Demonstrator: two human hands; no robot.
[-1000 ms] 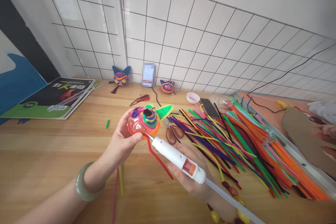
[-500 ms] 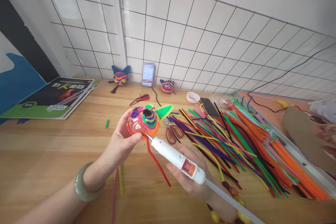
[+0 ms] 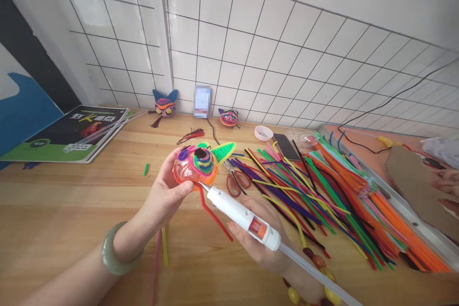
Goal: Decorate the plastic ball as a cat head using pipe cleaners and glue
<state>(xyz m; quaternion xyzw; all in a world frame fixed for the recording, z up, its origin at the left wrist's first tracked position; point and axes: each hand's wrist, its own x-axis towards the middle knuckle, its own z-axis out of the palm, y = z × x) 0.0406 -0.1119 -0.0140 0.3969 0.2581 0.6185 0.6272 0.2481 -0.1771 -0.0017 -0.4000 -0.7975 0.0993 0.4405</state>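
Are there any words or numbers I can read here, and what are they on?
None is clear enough to quote.
Book: big white and yellow characters, too blurred; smaller print too tiny.
Screen by the wall: blurred out.
Glue gun: no writing I can see.

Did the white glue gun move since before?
No, not noticeably: against the scissors lying on the table, the glue gun stays in the same spot.

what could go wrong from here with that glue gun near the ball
The glue gun has its metal nozzle close to the thumb of the left hand; if hot, a slip might burn it. The red pipe cleaner dangles from the decorated ball, so the right hand could snag it. Stray glue might also smear the ball's clear front.
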